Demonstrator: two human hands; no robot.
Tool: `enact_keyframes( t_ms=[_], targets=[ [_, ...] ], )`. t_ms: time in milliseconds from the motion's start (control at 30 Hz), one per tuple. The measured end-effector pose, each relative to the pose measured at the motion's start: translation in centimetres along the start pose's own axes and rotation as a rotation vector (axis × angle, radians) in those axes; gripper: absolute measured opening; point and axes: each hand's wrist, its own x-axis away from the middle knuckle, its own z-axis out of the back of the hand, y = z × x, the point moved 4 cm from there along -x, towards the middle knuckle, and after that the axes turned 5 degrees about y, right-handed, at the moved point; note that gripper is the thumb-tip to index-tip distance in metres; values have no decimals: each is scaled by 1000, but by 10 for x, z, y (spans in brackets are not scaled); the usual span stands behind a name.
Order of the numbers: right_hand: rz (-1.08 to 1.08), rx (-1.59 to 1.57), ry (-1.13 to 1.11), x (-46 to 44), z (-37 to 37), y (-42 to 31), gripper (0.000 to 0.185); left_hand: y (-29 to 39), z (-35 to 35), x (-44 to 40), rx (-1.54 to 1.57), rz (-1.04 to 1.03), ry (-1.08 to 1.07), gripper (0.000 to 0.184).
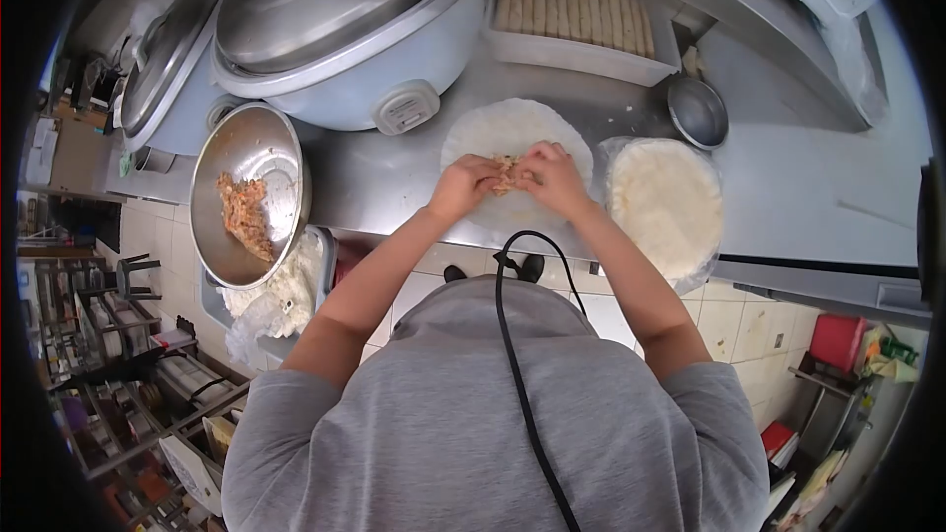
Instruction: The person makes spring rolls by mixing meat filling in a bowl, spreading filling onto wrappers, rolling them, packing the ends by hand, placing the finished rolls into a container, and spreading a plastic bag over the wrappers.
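Note:
A round white wrapper sheet (512,123) lies on the steel counter in front of me, with a small heap of orange-brown filling (506,175) on it. My left hand (465,185) is at the filling's left side, its fingers curled and pressed against it. From the right, my right hand (554,179) grips the filling with bent fingers. Both hands rest low over the sheet, close together. To the right is a stack of round wrappers (665,207) in clear plastic. A steel bowl (207,177) holding more filling (244,215) stands at the left.
Two large lidded cookers (345,79) stand at the back left. Behind the sheet, a white tray (581,51) holds several rolls (572,10). A small metal bowl (698,112) sits right of the tray. Below the steel bowl is a tub (325,271) with pale contents. A black cable (522,384) hangs over my shirt.

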Motion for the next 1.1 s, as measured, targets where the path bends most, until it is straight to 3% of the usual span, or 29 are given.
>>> enact_keyframes(
  t_ms=[33,100,133,200,333,467,733,767,833,933,1100],
  targets=[
    [-97,-142,41,-4,6,4,29,2,1,-3,-3,3,1,29],
    [-59,-96,12,-10,-2,4,33,4,9,-6,27,49,205,45],
    [-21,-46,-14,-11,-8,3,37,3,7,-6,24,53,205,45],
    [20,-67,-46,-9,-21,1,38,-1,-5,-6,160,144,-22,65],
    [116,-111,-37,-3,-36,2,40,-5,-9,2,110,231,-78,65],
    [37,-213,-50,-7,-24,-1,37,4,5,2,115,162,-36,53],
    [13,-22,-39,-10,-21,-6,27,-12,1,3,-57,105,-17,41],
    [15,-22,-40,-11,-13,-10,27,-10,6,5,3,80,70,37],
    [119,-57,126,-13,2,-17,26,-3,15,3,61,56,157,33],
    [196,-44,67,-15,-16,-14,18,0,17,4,147,126,174,26],
    [189,8,-3,-18,-30,-24,17,-10,12,9,0,84,144,16]
  ],
)
